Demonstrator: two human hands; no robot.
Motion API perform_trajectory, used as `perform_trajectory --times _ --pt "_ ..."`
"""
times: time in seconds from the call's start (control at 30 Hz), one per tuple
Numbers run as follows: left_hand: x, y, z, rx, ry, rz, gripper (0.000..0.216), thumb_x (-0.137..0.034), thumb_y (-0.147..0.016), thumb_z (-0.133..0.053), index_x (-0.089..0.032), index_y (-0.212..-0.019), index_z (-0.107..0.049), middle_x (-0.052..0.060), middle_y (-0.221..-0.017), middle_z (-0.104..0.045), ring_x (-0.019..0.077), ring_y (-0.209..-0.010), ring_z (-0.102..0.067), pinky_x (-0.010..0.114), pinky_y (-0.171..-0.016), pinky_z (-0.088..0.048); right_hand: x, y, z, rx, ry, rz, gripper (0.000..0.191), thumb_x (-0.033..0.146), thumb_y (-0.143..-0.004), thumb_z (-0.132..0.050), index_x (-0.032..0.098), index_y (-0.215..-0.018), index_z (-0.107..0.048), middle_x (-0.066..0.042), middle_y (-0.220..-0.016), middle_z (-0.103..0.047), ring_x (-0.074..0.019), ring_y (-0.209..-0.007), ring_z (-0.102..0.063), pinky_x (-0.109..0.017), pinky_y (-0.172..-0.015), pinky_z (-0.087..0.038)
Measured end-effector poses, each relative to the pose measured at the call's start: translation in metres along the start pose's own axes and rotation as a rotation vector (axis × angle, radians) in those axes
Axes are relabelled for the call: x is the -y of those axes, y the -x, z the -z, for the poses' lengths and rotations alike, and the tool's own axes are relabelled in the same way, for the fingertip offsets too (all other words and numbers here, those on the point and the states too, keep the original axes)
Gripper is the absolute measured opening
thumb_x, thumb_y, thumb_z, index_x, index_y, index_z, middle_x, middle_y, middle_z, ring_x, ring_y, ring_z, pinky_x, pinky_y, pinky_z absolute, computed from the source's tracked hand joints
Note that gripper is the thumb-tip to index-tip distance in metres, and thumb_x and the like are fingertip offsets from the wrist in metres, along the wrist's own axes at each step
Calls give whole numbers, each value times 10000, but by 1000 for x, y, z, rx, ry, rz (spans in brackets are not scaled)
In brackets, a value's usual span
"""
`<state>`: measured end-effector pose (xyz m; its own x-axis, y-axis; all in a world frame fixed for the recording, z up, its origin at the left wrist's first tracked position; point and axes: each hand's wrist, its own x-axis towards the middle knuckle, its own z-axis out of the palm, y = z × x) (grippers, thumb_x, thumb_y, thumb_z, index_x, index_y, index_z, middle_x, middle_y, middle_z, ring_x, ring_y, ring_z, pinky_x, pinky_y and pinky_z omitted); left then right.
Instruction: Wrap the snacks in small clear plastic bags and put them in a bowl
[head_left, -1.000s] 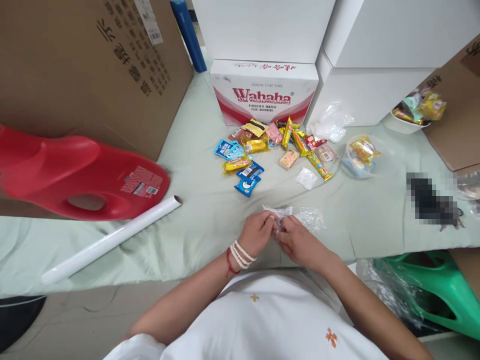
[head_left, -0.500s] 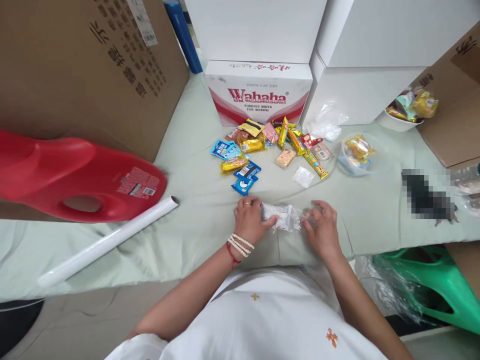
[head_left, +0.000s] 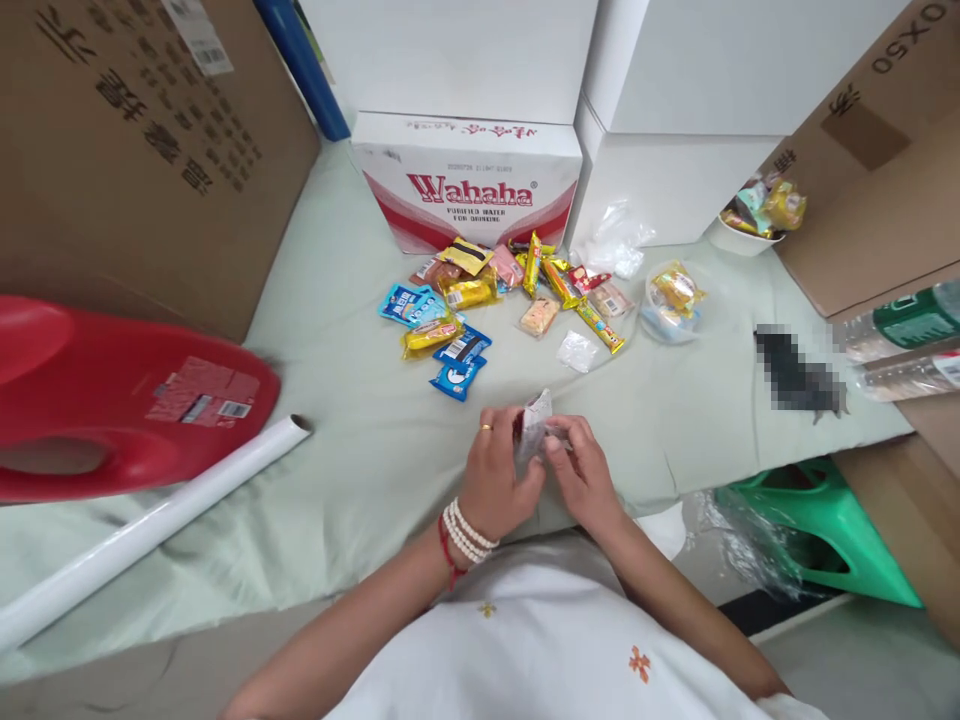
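Observation:
Near the front of the table I hold a small white printed packet [head_left: 535, 420] with a clear wrapper, tilted up off the cloth. My left hand [head_left: 496, 472] grips its left side, fingers bent around it, with a strip of dark red showing by the fingertips. On the other side my right hand [head_left: 586, 472] pinches the packet's right edge. Beyond my hands lies a pile of wrapped snacks: blue packets [head_left: 459, 376], a yellow-wrapped cake [head_left: 433, 336], a yellow stick snack [head_left: 600, 327] and a clear wrapper [head_left: 577, 351].
A red jug [head_left: 217, 400] and a white roll [head_left: 187, 510] lie at left. Behind the snacks stands a Wahaha box [head_left: 465, 190]. At right are a clear bowl [head_left: 667, 322], a white bowl of snacks [head_left: 742, 240], plastic bottles [head_left: 915, 325] and a green stool [head_left: 847, 530].
The packet has gone from lying flat to standing tilted between my hands. My right hand has moved left, close to my left hand. The view has shifted to the right.

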<state>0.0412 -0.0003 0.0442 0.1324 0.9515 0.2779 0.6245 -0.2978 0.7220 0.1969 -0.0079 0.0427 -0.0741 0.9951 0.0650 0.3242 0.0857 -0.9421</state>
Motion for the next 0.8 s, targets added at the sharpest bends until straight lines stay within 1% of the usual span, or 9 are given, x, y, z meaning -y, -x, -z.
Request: perform_trajectory --times 0.17,0.3,0.4,0.5,0.53,0.57,0.63,0.7,0.8 --pt "-11 12 -16 167 113 -193 620 -215 -802 -542 -177 -1413 -445 179 -1273 -589 328 -1188 -563 513 -1016 -457 -12 9 5 -23 -137 -184 388 525 -990 -559 227 -1235 -609 -85 -1156 -678 -226 -1033 -643 -351 -902 -541" --pt "-6 11 -24 353 393 -158 740 -195 -824 -546 -197 -1527 -319 160 -1301 -608 270 -1128 -618 461 -1006 -503 -30 8 28 -163 -316 -318 344 527 -988 -540 219 -1093 -651 -74 -1023 -729 -231 -936 -674 -371 -843 -559" --pt "7 11 -17 367 469 -47 646 -173 -838 -541 -207 -1468 -400 147 -1281 -622 229 -1062 -646 387 -898 -557 -35 -21 91 -384 -260 -252 291 477 -957 -604 215 -1076 -649 -85 -1067 -722 -223 -917 -688 -374 -816 -561" --pt "28 14 -4 297 414 117 417 -202 -872 -532 -200 -1289 -543 104 -1112 -680 203 -936 -671 365 -840 -568 -30 -79 180 -757 59 12 357 365 -923 -658 218 -1242 -592 -108 -1128 -693 -197 -880 -680 -343 -757 -541" --pt "35 16 0 278 399 171 361 -223 -882 -533 -196 -1240 -567 92 -1062 -691 197 -900 -675 362 -831 -571 -29 -101 207 -816 190 48 363 347 -940 -629 188 -1263 -582 -132 -1089 -695 -188 -849 -675 -327 -729 -522" --pt "42 17 3 265 387 218 320 -245 -890 -534 -192 -1202 -582 84 -1028 -698 194 -875 -679 359 -820 -574 -28 -123 229 -808 298 22 354 322 -955 -604 138 -1257 -586 -162 -1034 -698 -176 -805 -665 -316 -699 -499" --pt "52 19 7 257 371 276 283 -278 -900 -533 -186 -1159 -597 81 -999 -708 193 -855 -687 351 -794 -579 -31 -163 257 -597 467 -167 350 264 -976 -559 45 -1248 -591 -195 -958 -698 -139 -708 -625 -311 -653 -453" --pt "56 19 8 263 344 277 270 -289 -898 -531 -186 -1135 -609 83 -990 -717 200 -857 -691 351 -779 -579 -37 -191 263 -408 580 -286 296 227 -979 -550 27 -1180 -633 -152 -877 -697 -121 -666 -592 -318 -660 -430" --pt "55 17 7 271 296 225 253 -283 -887 -521 -192 -1096 -631 78 -952 -722 205 -822 -687 360 -767 -573 -45 -210 250 -327 720 -317 122 179 -922 -625 87 -934 -704 -102 -800 -678 -179 -765 -600 -356 -744 -425"
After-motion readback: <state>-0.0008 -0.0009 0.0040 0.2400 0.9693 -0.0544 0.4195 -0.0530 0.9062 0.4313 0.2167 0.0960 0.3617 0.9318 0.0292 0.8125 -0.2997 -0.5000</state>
